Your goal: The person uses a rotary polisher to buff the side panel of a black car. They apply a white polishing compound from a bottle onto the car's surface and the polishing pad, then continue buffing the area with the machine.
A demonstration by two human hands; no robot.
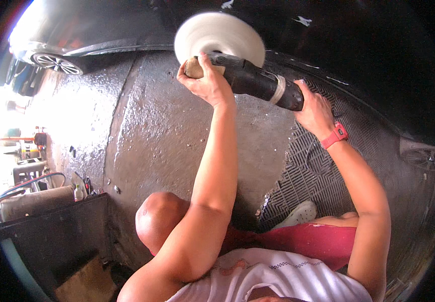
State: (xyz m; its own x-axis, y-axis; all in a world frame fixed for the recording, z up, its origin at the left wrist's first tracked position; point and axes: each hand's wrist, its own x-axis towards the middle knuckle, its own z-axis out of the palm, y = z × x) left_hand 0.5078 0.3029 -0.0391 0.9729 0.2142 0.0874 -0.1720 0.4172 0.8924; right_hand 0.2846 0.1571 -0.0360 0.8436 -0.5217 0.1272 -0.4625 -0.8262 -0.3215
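A black car polisher (pixel 255 80) lies slantwise between my two hands, with a tan band around its rear part. Its round white pad (pixel 222 30) faces the dark car side (pixel 348 45) and looks smeared, as if spinning. My left hand (pixel 207 85) is closed round the tan front grip (pixel 194 68) beside the pad. At the other end, my right hand (pixel 315 111) wraps the rear of the body, a red watch (pixel 336 136) on that wrist. Whether the pad touches the paint I cannot tell.
Wet dark floor (pixel 152 126) stretches below the car, with a black ribbed mat (pixel 308 176) at the right. A front or rear wheel (pixel 56 63) shows far left. At the lower left stand a dark box (pixel 51 226), a grey tank (pixel 36 201) and a small bottle (pixel 78 193).
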